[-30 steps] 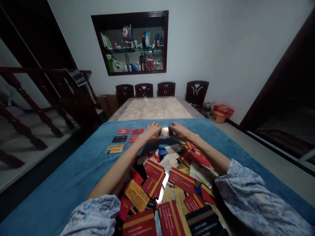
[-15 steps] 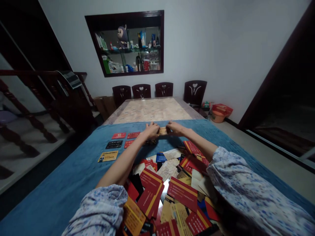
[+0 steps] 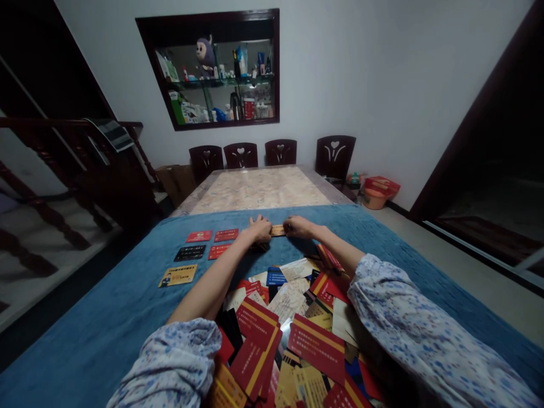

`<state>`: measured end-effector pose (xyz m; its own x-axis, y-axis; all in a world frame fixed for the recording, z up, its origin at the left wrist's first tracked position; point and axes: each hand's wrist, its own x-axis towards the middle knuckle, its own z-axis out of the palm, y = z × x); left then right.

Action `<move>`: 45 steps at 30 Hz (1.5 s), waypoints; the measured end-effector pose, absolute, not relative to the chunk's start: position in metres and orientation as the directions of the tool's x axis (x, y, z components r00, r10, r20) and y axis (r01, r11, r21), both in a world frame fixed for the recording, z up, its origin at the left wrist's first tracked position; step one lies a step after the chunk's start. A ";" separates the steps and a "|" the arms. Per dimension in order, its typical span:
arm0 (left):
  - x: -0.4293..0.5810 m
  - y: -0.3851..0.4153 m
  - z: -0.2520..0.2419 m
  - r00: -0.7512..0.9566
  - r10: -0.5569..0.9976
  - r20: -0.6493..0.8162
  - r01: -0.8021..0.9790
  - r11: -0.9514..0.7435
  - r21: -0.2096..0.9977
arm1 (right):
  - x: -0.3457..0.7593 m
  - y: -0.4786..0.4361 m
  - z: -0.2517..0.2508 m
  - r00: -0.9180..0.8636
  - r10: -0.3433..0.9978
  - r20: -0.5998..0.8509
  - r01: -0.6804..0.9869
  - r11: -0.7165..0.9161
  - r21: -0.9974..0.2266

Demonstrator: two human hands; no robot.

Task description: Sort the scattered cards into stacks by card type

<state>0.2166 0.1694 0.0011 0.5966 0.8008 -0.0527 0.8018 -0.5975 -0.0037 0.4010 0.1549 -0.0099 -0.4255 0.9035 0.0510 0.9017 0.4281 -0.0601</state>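
"Where's the tan card?"
"Between left hand and right hand, over the blue cloth, far of the card pile; long axis left to right."
"Each grip?"
"Pinched on its own end of it; neither hand is nearer."

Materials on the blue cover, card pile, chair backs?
Blue cover: probably plush fabric, matte; soft creases, no sheen.
Card pile: likely plastic or coated card, smooth; thin, crisp-edged, printed. Can't tell which.
Chair backs: probably wood, dark finish; deep brown with heart-shaped cutouts.
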 end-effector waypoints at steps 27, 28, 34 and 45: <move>0.222 0.169 -0.003 0.524 0.845 -0.106 0.835 -0.534 -0.135 | 0.392 0.161 -0.011 -0.354 0.935 -0.018 0.934 0.353 -0.056; 0.221 0.167 -0.002 0.540 0.838 -0.084 0.824 -0.546 -0.151 | 0.392 0.161 -0.011 -0.355 0.935 -0.015 0.934 0.354 -0.057; 0.218 0.154 -0.001 0.664 0.742 0.092 0.736 -0.628 -0.251 | 0.398 0.151 -0.012 -0.388 0.920 0.056 0.917 0.391 -0.079; 0.210 0.104 0.008 0.704 0.700 0.123 0.707 -0.674 -0.214 | 0.413 0.102 0.000 -0.436 0.892 0.118 0.892 0.446 -0.076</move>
